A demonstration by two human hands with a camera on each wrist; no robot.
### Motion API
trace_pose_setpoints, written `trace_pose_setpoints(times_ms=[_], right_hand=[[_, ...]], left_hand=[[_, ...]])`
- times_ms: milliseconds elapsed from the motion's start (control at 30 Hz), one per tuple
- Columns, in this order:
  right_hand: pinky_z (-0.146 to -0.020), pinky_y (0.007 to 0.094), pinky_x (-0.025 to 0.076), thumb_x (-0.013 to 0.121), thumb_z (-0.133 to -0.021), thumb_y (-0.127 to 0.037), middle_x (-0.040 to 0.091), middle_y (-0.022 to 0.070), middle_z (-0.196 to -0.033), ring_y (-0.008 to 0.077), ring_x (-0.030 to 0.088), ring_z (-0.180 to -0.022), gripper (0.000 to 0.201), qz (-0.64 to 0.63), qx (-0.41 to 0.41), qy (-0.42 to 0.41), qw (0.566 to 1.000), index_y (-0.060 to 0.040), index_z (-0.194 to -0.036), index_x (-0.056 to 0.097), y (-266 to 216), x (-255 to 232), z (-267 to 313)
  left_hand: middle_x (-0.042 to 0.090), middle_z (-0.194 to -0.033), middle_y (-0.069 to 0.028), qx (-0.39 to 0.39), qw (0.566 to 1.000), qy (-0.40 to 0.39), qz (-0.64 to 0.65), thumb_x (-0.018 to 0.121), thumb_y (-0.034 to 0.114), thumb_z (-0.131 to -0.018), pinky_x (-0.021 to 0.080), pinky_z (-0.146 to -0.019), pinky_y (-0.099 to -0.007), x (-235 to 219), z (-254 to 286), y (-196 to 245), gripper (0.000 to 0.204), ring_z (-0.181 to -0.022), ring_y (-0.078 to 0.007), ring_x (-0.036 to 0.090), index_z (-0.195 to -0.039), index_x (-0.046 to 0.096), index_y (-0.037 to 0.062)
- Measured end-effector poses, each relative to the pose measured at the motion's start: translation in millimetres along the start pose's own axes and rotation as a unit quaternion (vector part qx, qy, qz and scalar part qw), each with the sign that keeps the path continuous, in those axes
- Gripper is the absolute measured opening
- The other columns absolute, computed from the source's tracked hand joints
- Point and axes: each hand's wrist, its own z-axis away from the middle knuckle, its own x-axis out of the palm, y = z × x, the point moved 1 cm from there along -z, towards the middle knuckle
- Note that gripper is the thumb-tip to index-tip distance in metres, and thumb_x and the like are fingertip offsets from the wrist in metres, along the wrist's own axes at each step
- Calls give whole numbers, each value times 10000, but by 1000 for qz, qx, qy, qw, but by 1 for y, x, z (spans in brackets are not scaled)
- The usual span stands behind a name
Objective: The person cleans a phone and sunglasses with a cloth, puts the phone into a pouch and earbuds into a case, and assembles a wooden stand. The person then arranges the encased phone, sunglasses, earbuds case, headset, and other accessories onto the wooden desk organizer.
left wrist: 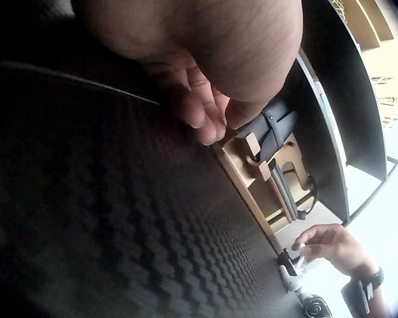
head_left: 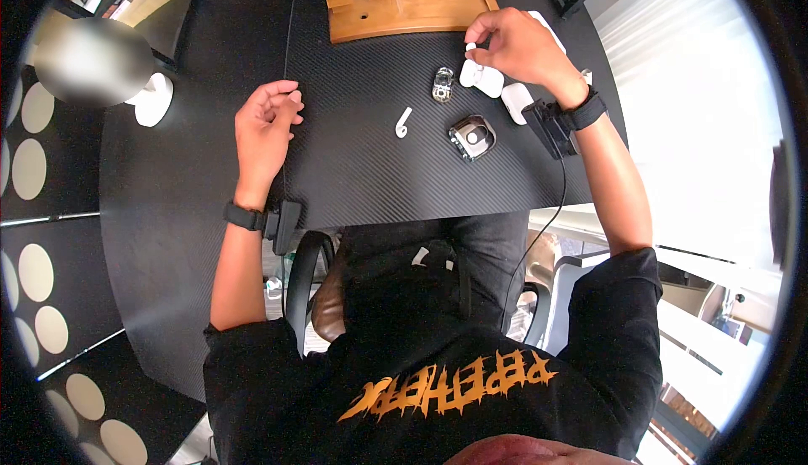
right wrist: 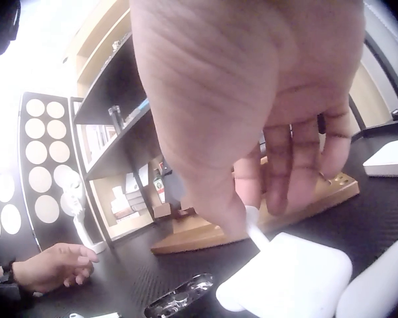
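The right hand (head_left: 520, 48) pinches a white earbud (right wrist: 252, 225) between thumb and fingers; its stem meets a white earbud case (right wrist: 295, 275). That case (head_left: 482, 79) has its lid up and sits on the black table. Another white earbud (head_left: 403, 122) lies on the tabletop between the two hands. The left hand (head_left: 265, 132) rests at the table on the left, fingers loosely bent and holding nothing; in the left wrist view its fingers (left wrist: 209, 126) hang by the surface. Whether the pinched earbud's stem is inside the case cannot be told.
A small clear-cased device (head_left: 443, 84) and a squarish one (head_left: 472, 138) lie near the case. Another white rounded object (head_left: 517, 103) is beside the right wrist. A wooden stand (head_left: 408, 12) is at the back. A white-based lamp (head_left: 154, 100) stands at the left.
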Motion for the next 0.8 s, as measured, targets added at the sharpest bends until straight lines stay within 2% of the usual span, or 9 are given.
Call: trace_pose_setpoints(times_ms=[267, 467, 533, 633, 800], right_hand=[[-821, 395, 600, 830, -791, -230, 810, 99, -940, 294, 784, -901, 225, 13, 17, -13, 1000, -82, -960, 815, -7, -6, 0], [-808, 405, 606, 830, -750, -241, 810, 95, -917, 288, 786, -889, 266, 36, -8, -11, 999, -88, -966, 819, -10, -3, -3], [-767, 371, 592, 826, -762, -163, 800, 91, -925, 251, 775, -839, 251, 51, -9, -20, 998, -57, -987, 800, -16, -3, -3], [-783, 370, 595, 825, -756, -160, 802, 88, -937, 249, 777, -867, 259, 76, -9, -38, 996, -64, -995, 799, -20, -4, -6], [-785, 366, 593, 838, -751, -173, 801, 87, -926, 247, 777, -892, 244, 115, 1, -56, 992, -61, -964, 801, -18, -4, -11]], left_hand=[[765, -953, -9, -1, 1000, 0, 0, 725, 172, -1013, 507, -622, -228, 0, 1, 2, 223, -792, -67, 685, -1206, 731, 59], [765, -955, -12, 7, 1000, 0, -1, 722, 170, -1014, 504, -621, -226, 0, 1, 1, 218, -789, -67, 687, -1201, 733, 59], [764, -954, -11, 7, 1000, 0, 0, 722, 172, -1015, 503, -620, -225, 0, 1, 1, 215, -789, -66, 687, -1199, 735, 61], [757, -985, 15, 6, 1000, -13, -10, 710, 224, -1038, 477, -635, -200, -1, 0, -4, 246, -802, -49, 669, -1243, 727, 89], [754, -979, 16, 8, 1000, -9, -15, 713, 228, -1036, 472, -630, -198, -1, 1, -1, 248, -799, -47, 667, -1241, 726, 88]])
